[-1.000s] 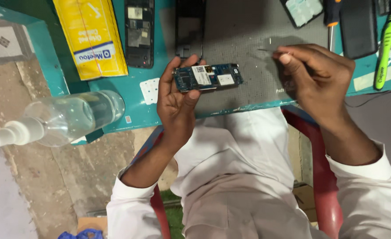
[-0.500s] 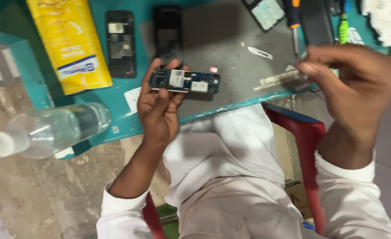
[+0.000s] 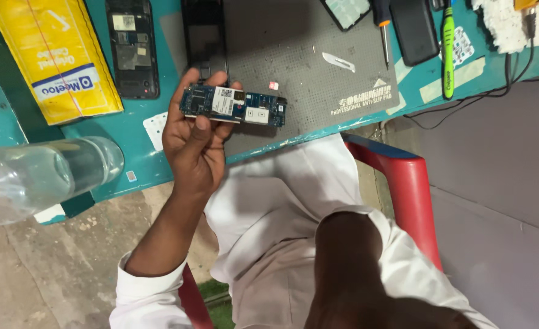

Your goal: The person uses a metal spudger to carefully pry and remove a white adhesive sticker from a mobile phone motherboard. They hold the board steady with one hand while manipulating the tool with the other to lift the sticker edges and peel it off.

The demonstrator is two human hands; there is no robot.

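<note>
So half a second back the right hand was up over the grey mat pinching a small tool, and now it's dropped out of sight. Only the right forearm shows, low in the view against the white shirt, so I can't tell what that hand is doing or whether it's closed. The view has also swung a bit, so the red chair shows more beside the lap.

The left hand is clamped on a blue phone circuit board, with the fingers curled over its far edge and the thumb pressed on the near face. The board is a long narrow strip held flat and sideways, sticking out to the right past the hand. It's got a white label patch near the fingers, another pale square further along, and tiny metal bits and gold contacts scattered over the blue.

It hangs just above the near edge of the grey anti-slip mat. Just beyond the fingertips sit two opened phone bodies. Left of the hand there's a yellow packet and a clear plastic bottle. Well off to the right lie a scalpel blade, a screwdriver and a green toothbrush.
</note>
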